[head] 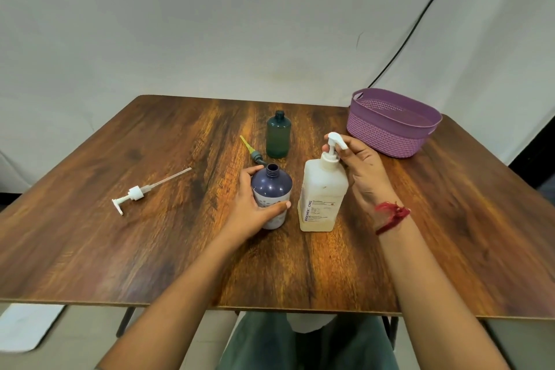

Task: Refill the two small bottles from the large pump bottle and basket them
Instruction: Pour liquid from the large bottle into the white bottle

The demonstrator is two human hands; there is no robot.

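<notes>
A small dark blue bottle [271, 189] stands uncapped at the table's middle, and my left hand [255, 207] grips its body. Just right of it stands the large white pump bottle [322, 198]. My right hand [359, 171] holds the white pump head [335, 141] at its top, fingers curled round the nozzle. A small green bottle [278, 138] stands uncapped farther back. The purple basket [390, 126] sits at the back right with nothing visible inside it.
A loose white pump with its long tube [141, 192] lies on the left of the wooden table [120, 249]. A dark cap with a yellow-green tube [252, 150] lies between the two small bottles. A black cable hangs on the wall behind.
</notes>
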